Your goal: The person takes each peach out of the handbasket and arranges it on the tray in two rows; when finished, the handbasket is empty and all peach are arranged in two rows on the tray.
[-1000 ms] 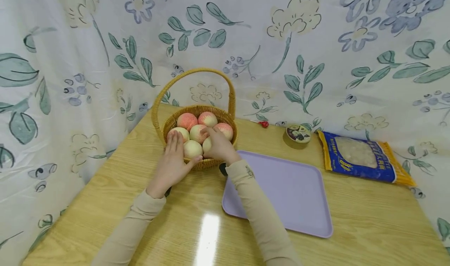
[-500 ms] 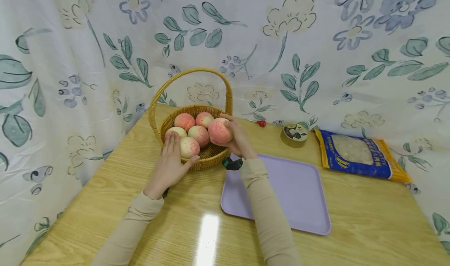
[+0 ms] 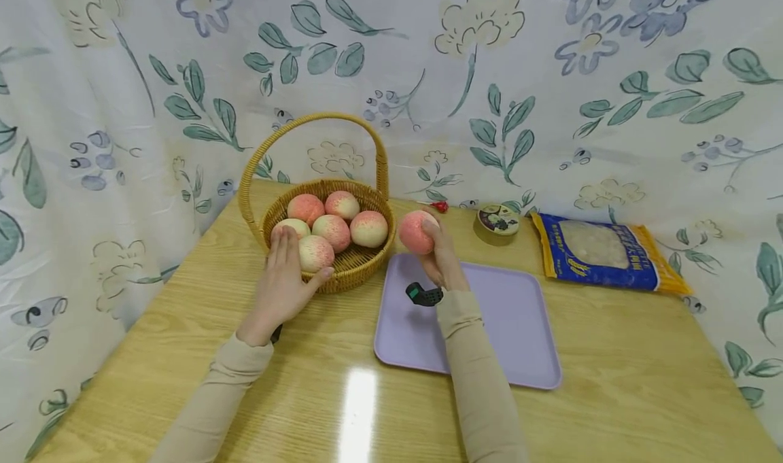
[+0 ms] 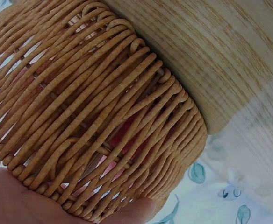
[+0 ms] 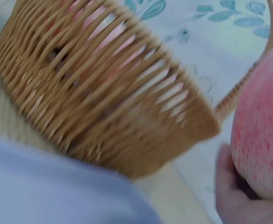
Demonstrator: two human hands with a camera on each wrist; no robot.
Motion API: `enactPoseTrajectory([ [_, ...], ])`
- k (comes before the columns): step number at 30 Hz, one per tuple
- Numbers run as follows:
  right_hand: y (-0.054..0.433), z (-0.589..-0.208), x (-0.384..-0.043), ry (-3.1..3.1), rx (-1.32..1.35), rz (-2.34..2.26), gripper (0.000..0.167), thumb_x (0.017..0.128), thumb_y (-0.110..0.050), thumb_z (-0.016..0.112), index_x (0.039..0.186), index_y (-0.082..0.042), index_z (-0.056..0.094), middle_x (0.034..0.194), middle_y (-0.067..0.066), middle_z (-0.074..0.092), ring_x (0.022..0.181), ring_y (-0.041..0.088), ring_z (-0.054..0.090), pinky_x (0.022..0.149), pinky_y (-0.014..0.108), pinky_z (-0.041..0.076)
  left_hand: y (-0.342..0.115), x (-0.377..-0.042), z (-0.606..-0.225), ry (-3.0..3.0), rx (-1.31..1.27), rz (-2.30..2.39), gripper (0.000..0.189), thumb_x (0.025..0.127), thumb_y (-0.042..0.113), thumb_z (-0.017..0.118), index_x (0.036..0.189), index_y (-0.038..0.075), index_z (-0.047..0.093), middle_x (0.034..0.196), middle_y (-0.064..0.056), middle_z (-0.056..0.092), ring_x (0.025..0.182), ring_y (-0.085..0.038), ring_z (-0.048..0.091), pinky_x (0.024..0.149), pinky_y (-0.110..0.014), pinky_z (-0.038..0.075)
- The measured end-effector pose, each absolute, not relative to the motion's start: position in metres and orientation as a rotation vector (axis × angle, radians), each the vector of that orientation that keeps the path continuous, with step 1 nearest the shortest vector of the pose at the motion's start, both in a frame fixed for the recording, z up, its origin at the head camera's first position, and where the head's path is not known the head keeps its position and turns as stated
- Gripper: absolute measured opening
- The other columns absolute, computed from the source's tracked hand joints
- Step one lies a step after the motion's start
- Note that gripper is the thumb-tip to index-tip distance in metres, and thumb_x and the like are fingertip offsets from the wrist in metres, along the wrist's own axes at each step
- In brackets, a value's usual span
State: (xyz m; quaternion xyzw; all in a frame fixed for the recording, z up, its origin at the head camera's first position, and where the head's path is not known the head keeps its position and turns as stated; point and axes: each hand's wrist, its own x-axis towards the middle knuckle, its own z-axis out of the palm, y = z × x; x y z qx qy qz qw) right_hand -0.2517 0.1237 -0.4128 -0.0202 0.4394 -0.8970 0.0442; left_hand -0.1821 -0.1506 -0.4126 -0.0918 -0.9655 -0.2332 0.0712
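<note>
A wicker basket (image 3: 361,272) with a tall handle holds several pink-and-cream peaches (image 3: 331,233). Across its front left rim lies my left hand (image 3: 278,296), fingers straight over the edge and touching a pale peach (image 3: 293,228). In the left wrist view, the thumb and palm of that hand show along the woven rim. My right hand (image 3: 443,259) grips a peach (image 3: 417,232) in the air right of the basket, above the back of a lilac tray (image 3: 514,327). The right wrist view shows this peach (image 5: 262,126) large at the right edge, beside the basket wall (image 5: 104,93).
At the back of the wooden table (image 3: 318,381) stand a round tin (image 3: 497,224) and a small red object (image 3: 440,206). A blue and yellow packet (image 3: 602,253) lies to the right. A floral curtain (image 3: 416,75) hangs behind.
My right hand has taken a peach from the basket's right side, lifted it over the rim and carried it right. The left hand stays on the rim.
</note>
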Motion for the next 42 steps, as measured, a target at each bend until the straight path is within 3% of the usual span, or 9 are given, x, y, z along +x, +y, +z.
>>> enactPoseTrajectory([
  [10,0.107,-0.445,-0.249,1.65,0.204,-2.695,0.05,0.093,-0.006,0.051,0.141,0.001,0.042,0.134,0.013,0.047,0.104,0.014,0.053,0.08,0.018,0.049,-0.158,-0.181,-0.412,-2.879,-0.254,-0.698,0.104,0.093,0.066,0.044,0.151,-0.01,0.001,0.159,-0.029,-0.001,0.15,-0.041,-0.007,0.121,-0.057,0.008],
  [15,0.098,-0.448,-0.245,1.929,0.216,-2.621,0.04,0.09,-0.006,0.055,0.128,0.006,0.055,0.133,0.018,0.054,0.114,0.019,0.053,0.095,0.025,0.045,-0.158,-0.181,-0.41,-2.86,-0.252,-0.69,0.104,0.093,0.065,0.045,0.151,-0.01,0.002,0.159,-0.029,0.001,0.15,-0.04,-0.006,0.121,-0.056,0.009],
  [21,0.107,-0.449,-0.245,2.281,0.221,-2.5,0.029,0.097,-0.01,0.048,0.118,0.001,0.064,0.129,0.017,0.06,0.123,0.023,0.053,0.106,0.037,0.04,-0.158,-0.181,-0.409,-2.837,-0.263,-0.68,0.104,0.093,0.065,0.046,0.151,-0.011,0.004,0.159,-0.029,0.003,0.15,-0.04,-0.004,0.121,-0.055,0.009],
  [28,0.118,-0.458,-0.247,2.593,0.424,-2.165,0.023,0.09,-0.005,0.056,0.108,-0.005,0.07,0.11,0.013,0.069,0.097,0.022,0.064,0.079,0.026,0.049,-0.161,-0.179,-0.409,-2.849,-0.26,-0.692,0.103,0.093,0.065,0.043,0.151,-0.01,0.004,0.159,-0.03,0.002,0.15,-0.041,-0.005,0.121,-0.055,0.008],
  [32,0.115,-0.458,-0.248,2.701,0.49,-2.039,0.021,0.088,-0.005,0.059,0.104,-0.005,0.071,0.105,0.014,0.071,0.094,0.024,0.067,0.077,0.027,0.051,-0.16,-0.179,-0.409,-2.854,-0.259,-0.678,0.103,0.093,0.065,0.044,0.151,-0.01,0.004,0.159,-0.03,0.002,0.15,-0.042,-0.003,0.121,-0.055,0.009],
  [39,0.124,-0.447,-0.253,2.518,0.513,-2.249,0.018,0.093,-0.006,0.057,0.107,-0.001,0.067,0.101,0.012,0.065,0.077,0.008,0.056,0.063,0.015,0.047,-0.153,-0.181,-0.412,-2.878,-0.269,-0.669,0.103,0.093,0.065,0.044,0.152,-0.009,0.002,0.159,-0.029,0.002,0.15,-0.041,-0.003,0.121,-0.056,0.01],
  [42,0.125,-0.433,-0.256,2.419,0.418,-2.337,0.021,0.095,-0.008,0.056,0.111,0.001,0.065,0.103,0.011,0.064,0.081,0.007,0.057,0.068,0.015,0.05,-0.15,-0.183,-0.413,-2.893,-0.281,-0.659,0.104,0.093,0.066,0.044,0.152,-0.007,0.0,0.16,-0.028,0.001,0.15,-0.041,-0.002,0.12,-0.056,0.011],
])
